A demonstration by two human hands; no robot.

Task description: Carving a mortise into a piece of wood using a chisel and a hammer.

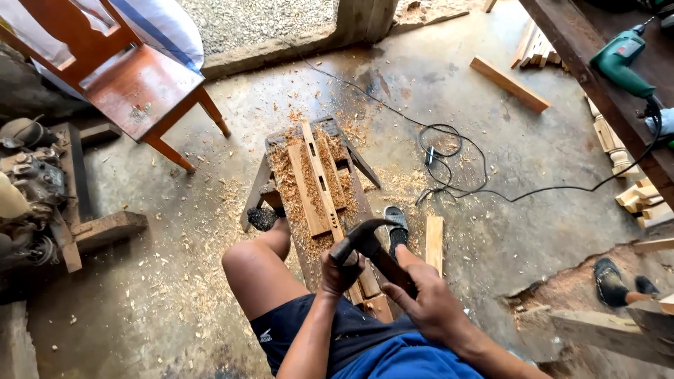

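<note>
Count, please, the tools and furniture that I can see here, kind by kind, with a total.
Hammer, held by the left hand and right hand: 1
Green power drill: 1
Wooden chair: 1
Low workbench covered in shavings: 1
Total: 4

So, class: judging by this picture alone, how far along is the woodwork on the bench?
Done: several slots already show in the wooden strip, and shavings cover the bench. In hand: the left hand grips a claw hammer by its head, while the right hand holds its handle. Left: whether more slots are needed cannot be told.
</note>
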